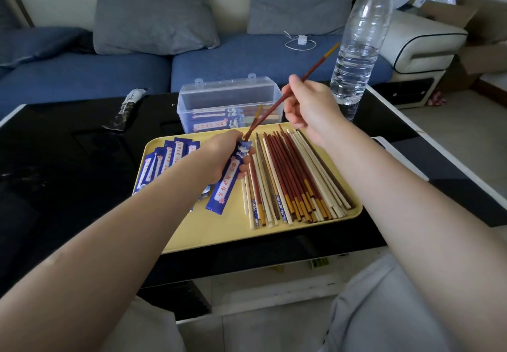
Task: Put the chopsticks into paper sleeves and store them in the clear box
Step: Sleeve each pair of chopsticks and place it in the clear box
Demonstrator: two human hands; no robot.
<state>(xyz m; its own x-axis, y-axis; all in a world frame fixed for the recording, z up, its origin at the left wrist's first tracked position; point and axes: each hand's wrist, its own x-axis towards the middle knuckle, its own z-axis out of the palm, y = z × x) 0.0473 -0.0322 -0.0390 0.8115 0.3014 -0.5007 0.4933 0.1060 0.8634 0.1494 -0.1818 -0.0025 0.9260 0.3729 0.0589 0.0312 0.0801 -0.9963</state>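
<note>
Now our left hand (219, 157) grips one blue paper sleeve (230, 178) over the yellow tray (219, 231); our right hand (310, 104) pinches one red chopstick (290, 92), tip at its mouth, near one clear box (227, 102).

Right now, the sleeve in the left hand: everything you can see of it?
The sleeve is a flat blue paper strip with a white panel, red characters and pink flowers. The left hand grips its upper end, tilted above the yellow tray. Two red chopsticks stick out of its open top, one held by the right hand.
</note>
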